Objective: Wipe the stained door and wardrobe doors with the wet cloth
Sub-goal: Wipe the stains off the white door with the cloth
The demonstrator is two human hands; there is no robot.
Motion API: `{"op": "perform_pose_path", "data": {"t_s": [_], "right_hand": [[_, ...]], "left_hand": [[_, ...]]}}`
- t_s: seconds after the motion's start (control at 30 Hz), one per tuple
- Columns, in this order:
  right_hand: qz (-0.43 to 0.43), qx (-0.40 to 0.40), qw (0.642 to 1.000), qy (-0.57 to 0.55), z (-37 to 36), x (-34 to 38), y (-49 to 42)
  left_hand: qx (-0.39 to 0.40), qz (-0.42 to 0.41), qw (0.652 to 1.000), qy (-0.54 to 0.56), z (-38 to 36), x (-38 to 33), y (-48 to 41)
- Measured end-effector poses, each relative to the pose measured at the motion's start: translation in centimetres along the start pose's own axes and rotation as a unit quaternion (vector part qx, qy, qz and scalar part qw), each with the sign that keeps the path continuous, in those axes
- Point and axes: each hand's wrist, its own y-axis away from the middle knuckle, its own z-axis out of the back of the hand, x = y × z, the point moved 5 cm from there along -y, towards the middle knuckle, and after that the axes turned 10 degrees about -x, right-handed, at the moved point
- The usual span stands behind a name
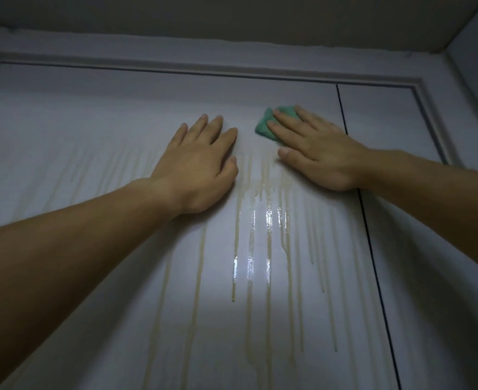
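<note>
A white door panel (91,136) fills the view, seen from below. Yellowish drip streaks (249,249) run down its middle, some shining wet. My right hand (319,153) lies flat with straight fingers and presses a green cloth (266,125) against the panel above the streaks. Most of the cloth is under the fingers. My left hand (201,164) rests flat on the panel just left of the streaks, fingers straight, holding nothing.
A dark vertical gap (364,215) separates this panel from a narrower white panel (429,249) on the right. A moulded frame (204,67) runs along the top, with the ceiling (232,15) above and a side wall at far right.
</note>
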Motion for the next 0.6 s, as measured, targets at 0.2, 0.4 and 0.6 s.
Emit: {"op": "perform_pose_path", "data": {"t_s": [0.2,0.4,0.6], "right_hand": [[-0.151,-0.014,0.988,0.012,0.3,-5.5,-2.2],[-0.054,-0.027,0.998,-0.006,0.3,-2.7,2.1],[-0.204,-0.030,0.978,0.019,0.6,-9.3,-0.9]], "left_hand": [[0.010,-0.036,0.999,0.013,-0.4,-3.3,-1.3],[0.015,-0.022,1.000,-0.005,-1.6,-4.8,-1.8],[0.006,-0.046,0.998,-0.031,-1.8,-6.2,-1.6]]}}
